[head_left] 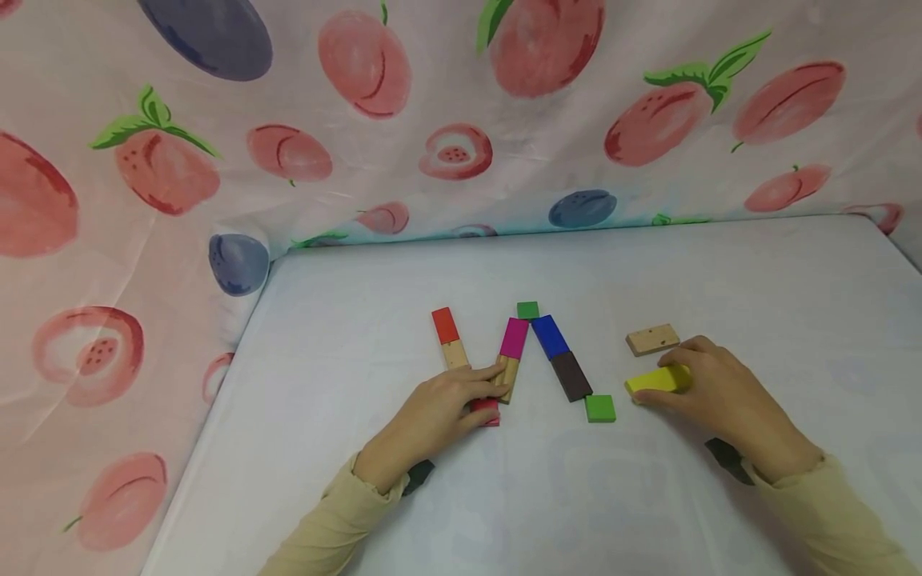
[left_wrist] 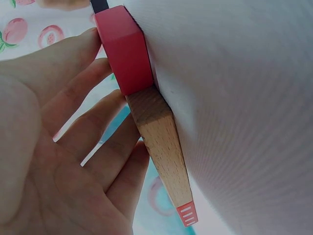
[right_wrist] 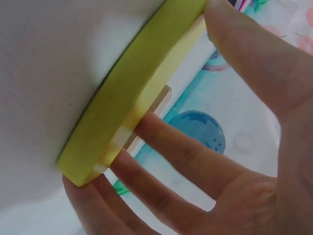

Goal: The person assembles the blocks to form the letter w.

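My left hand [head_left: 435,404] rests its outstretched fingers on a pinkish-red block [head_left: 487,410] and a plain wooden block [head_left: 510,376]. In the left wrist view, fingertips touch the pinkish-red block [left_wrist: 127,54] and the wooden block [left_wrist: 164,147] beside it. A yellow block [head_left: 657,381] lies on the table between the thumb and fingers of my right hand [head_left: 735,404], which grips it by its ends. The right wrist view shows the yellow block [right_wrist: 112,98] lengthwise, thumb at one end and fingers along the other.
A red block [head_left: 445,326] and a wooden one form a slanting row at left. A magenta block [head_left: 515,338], green square [head_left: 528,310], blue block [head_left: 551,336], dark brown block [head_left: 571,376] and second green square [head_left: 601,408] continue the zigzag. A loose wooden block [head_left: 652,339] lies behind the yellow one.
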